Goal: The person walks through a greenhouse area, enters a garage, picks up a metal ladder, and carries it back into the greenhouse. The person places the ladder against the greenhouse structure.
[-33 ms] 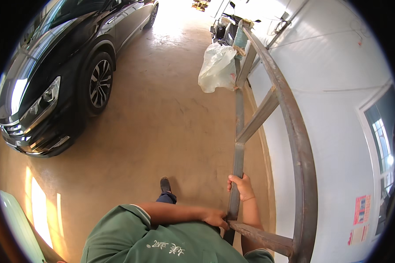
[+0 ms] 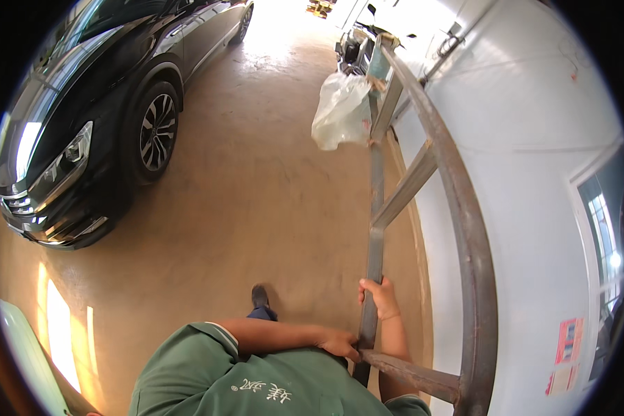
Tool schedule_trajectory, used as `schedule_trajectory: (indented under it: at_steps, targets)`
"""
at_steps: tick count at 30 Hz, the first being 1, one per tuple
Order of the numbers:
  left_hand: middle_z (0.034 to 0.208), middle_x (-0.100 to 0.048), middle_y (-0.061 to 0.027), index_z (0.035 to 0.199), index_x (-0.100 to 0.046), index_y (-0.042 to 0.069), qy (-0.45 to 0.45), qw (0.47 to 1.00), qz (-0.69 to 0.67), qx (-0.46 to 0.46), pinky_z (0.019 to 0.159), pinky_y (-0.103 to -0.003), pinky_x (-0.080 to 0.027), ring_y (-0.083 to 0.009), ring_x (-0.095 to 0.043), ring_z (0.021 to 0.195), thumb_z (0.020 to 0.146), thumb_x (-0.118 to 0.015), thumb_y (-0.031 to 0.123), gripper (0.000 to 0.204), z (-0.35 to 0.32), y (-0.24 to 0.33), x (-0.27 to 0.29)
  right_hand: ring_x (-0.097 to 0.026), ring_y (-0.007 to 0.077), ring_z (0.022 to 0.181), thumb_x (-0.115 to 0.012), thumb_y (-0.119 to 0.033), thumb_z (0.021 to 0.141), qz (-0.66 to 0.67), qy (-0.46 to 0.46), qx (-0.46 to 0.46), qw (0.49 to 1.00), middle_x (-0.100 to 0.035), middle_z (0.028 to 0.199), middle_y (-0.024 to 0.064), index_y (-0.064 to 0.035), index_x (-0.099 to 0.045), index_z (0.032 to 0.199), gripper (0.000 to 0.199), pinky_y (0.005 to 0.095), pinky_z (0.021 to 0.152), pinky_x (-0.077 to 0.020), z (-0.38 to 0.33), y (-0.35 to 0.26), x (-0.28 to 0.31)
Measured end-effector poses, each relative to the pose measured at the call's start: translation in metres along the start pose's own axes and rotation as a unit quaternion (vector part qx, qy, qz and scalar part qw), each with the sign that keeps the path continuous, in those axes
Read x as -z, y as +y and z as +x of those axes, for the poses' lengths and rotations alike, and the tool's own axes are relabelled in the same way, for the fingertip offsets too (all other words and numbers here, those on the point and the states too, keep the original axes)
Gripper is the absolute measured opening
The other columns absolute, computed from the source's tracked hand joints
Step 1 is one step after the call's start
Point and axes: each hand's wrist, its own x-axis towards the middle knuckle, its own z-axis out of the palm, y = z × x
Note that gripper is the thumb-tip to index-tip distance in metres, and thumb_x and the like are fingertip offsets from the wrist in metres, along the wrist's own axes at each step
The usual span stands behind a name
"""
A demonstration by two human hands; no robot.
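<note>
A long, ladder-like metal frame of brown-grey square tube runs away from my body along my right side. My right hand is wrapped round its left rail, thumb on top. The right forearm lies beyond that rail, partly behind the nearest rung. Closer to my body, my left hand reaches across my chest and grips the same rail where the nearest rung joins it; some of its fingers are hidden. A crumpled translucent plastic bag hangs at the frame's far end.
On the left stands a black car. A white wall with a window runs close along the right. Beyond the frame's far end is a motorbike. A pale green object is at the lower left.
The plastic bag and the frame's far end sit very slightly differently in the picture. Both hands keep their hold on the frame.
</note>
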Motion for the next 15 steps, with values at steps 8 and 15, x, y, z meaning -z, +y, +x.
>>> schedule_trajectory:
  at_steps: [8,15]
  targets:
    - [0.118,-0.06,-0.0189,0.129,-0.05,-0.005,0.031,0.996,-0.071,-0.042,0.088,-0.038,-0.048,-0.0269,-0.061,0.102,0.086,-0.061,0.038,0.061,-0.037,0.051,0.244,-0.058,0.0174,0.052,-0.07,-0.014,0.08,-0.041,-0.012,-0.003,0.999,-0.059,0.07,0.0073,-0.0025,-0.056,0.088,0.019,0.0312,0.046,-0.0481,0.172,-0.128,-0.024]
    - [0.115,-0.064,-0.0158,0.115,-0.063,0.0,0.353,0.929,-0.108,0.032,0.09,-0.037,-0.048,-0.0287,-0.063,0.101,0.086,-0.059,0.033,0.045,-0.06,-0.073,0.465,-0.057,0.017,0.05,-0.068,-0.012,0.08,-0.049,-0.01,-0.009,0.999,-0.059,0.067,0.0081,-0.0017,-0.054,0.086,0.019,0.03,0.045,-0.047,0.36,-0.199,-0.035]
